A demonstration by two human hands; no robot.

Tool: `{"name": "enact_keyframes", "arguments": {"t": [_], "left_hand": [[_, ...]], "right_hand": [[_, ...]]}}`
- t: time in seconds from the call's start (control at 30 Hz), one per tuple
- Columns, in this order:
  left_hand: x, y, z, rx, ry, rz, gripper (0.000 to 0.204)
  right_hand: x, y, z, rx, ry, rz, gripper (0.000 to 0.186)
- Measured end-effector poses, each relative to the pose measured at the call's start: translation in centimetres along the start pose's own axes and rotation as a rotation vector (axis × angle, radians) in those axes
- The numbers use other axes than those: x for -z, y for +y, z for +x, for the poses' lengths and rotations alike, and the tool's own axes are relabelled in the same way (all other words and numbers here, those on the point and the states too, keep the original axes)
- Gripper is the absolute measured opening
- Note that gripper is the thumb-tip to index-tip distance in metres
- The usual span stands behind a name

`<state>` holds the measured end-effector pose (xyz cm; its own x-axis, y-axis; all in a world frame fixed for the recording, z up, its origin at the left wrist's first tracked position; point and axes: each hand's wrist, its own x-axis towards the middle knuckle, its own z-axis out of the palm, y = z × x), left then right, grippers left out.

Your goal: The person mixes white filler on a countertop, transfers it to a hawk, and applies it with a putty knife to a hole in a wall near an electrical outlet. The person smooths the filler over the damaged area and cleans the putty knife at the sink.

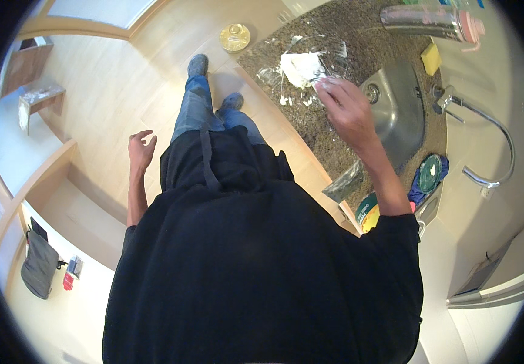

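Observation:
A mound of white paste lies on the brown speckled countertop, with smears and small blobs scattered round it. My right hand is over the counter, its fingers pinched together at the right edge of the mound. Whatever sits between those fingertips is too small to make out, and white shows on them. Well away from the counter, my left hand hangs over the floor at my left side. Its fingers are apart and it holds nothing.
Beside my right hand is a steel sink with a curved tap. A yellow sponge and a bottle stand behind it. A round gold-coloured lid or tin is on the floor. A grey pouch lies at left.

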<state>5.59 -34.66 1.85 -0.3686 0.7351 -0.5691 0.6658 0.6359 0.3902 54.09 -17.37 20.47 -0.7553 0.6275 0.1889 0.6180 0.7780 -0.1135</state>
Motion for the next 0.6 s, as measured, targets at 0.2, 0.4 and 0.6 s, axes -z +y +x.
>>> {"name": "enact_keyframes", "arguments": {"t": [0.2,0.4,0.6], "left_hand": [[0.2,0.4,0.5,-0.045,-0.027,0.029,0.034],[0.2,0.7,1.2,-0.078,-0.044,0.044,0.033],[0.6,1.5,2.5,-0.074,-0.087,0.046,0.034]], "right_hand": [[0.3,-1.2,-0.8,-0.071,-0.051,-0.046,0.022],[1.1,-2.3,-0.8,-0.097,-0.051,-0.014,0.023],[1.3,-4.6,-3.4,-0.894,0.237,0.418,0.018]]}}
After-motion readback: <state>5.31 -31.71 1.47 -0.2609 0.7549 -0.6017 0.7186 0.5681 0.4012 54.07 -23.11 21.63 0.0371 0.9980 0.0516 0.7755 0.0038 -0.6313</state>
